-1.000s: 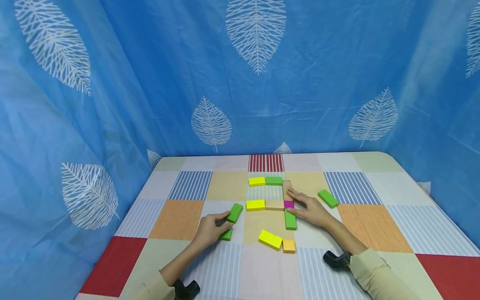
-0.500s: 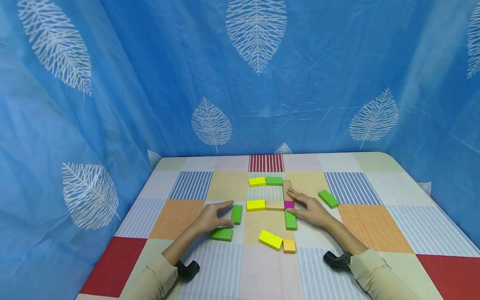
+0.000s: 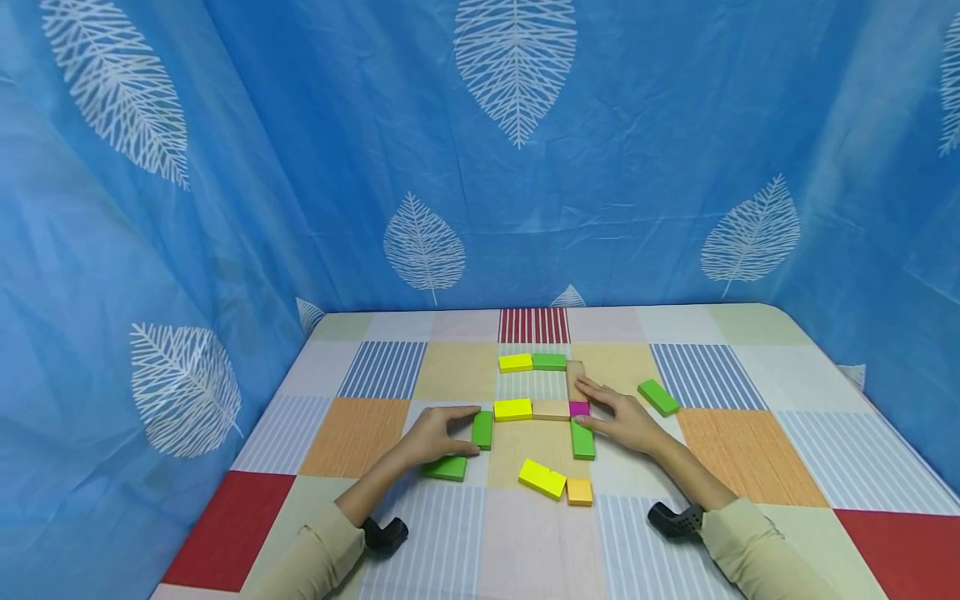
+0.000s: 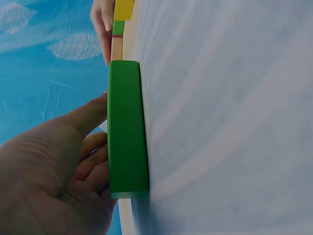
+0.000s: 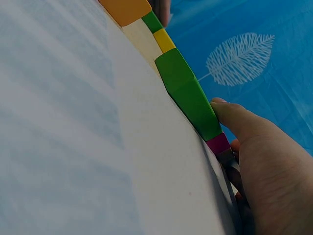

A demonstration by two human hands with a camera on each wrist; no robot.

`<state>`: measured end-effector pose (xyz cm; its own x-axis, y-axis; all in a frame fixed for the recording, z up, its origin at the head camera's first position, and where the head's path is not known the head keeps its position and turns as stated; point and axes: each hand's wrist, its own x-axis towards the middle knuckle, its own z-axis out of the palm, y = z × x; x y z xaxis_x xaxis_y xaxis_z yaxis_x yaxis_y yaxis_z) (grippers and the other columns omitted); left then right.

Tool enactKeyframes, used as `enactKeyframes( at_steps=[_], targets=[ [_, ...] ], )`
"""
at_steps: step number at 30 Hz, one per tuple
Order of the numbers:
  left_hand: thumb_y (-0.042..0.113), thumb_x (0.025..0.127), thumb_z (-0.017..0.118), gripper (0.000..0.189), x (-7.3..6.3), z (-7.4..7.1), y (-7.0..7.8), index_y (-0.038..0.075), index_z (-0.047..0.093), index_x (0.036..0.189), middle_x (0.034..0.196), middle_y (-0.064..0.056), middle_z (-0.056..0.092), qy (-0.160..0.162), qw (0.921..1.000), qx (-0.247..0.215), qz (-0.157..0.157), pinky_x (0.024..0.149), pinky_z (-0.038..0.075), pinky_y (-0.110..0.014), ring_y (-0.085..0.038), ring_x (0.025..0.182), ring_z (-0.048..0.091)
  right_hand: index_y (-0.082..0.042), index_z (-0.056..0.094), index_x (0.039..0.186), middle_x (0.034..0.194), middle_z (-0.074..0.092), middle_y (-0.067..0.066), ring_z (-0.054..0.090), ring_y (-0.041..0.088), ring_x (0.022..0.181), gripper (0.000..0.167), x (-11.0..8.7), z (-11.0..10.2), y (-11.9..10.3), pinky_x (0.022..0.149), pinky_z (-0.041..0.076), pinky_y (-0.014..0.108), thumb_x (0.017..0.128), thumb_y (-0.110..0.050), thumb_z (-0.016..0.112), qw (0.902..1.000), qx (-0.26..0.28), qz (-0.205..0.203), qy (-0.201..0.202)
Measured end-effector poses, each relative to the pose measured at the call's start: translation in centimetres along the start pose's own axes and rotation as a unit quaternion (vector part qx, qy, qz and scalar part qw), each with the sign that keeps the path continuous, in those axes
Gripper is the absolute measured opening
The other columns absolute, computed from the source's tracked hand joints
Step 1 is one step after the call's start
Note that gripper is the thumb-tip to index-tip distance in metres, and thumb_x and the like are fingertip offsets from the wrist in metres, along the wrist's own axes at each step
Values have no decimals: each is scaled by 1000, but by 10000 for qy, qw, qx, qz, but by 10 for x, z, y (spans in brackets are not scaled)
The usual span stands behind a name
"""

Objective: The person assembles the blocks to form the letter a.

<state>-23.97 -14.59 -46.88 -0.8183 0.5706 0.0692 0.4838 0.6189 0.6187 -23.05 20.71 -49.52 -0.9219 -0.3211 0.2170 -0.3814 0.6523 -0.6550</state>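
Note:
In the head view my left hand has a green block between index finger and thumb, one at each end. This block stands lengthwise just left of a yellow block, at the end of a row. A tan block and a small purple block continue that row. My right hand rests against the right-hand column, its index finger on an upright tan block and its thumb by the green block below the purple one. Under my left hand lies another green block, partly covered.
Another yellow block and green block form a row at the back. A notched yellow block and a small orange block lie in front. One green block lies to the right on the patchwork tablecloth.
My left hand has set the green block flat and slid it right, up beside the yellow block. The green block beneath has come into fuller view. My right hand has stayed still.

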Motion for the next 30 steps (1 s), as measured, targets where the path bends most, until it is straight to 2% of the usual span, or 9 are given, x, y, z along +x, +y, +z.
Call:
enactKeyframes(
  at_steps=[4, 14, 30],
  targets=[
    [35, 73, 78, 68, 1, 1, 1, 11, 53, 131, 129, -5, 54, -23, 9999, 32, -148, 99, 39, -39, -22, 122, 47, -13, 43, 139, 146, 33, 9, 28, 39, 131, 67, 0, 0, 0, 104, 25, 54, 83, -43, 65, 10000, -23, -4, 1],
    [36, 73, 77, 68, 2, 2, 3, 12, 52, 132, 131, -4, 53, -65, 9997, 29, -225, 99, 39, -38, -21, 123, 46, -13, 42, 140, 146, 34, 9, 29, 38, 131, 69, 1, 0, 1, 104, 25, 55, 83, -45, 65, 10000, -29, -33, 4],
    [36, 74, 77, 70, 3, 1, 3, 11, 50, 133, 133, -5, 51, -65, 9999, 89, -104, 100, 38, -38, -21, 124, 44, -12, 44, 139, 146, 34, 8, 29, 37, 131, 67, 3, 0, 3, 104, 26, 54, 83, -42, 65, 9999, -31, -91, 28]
  ],
)
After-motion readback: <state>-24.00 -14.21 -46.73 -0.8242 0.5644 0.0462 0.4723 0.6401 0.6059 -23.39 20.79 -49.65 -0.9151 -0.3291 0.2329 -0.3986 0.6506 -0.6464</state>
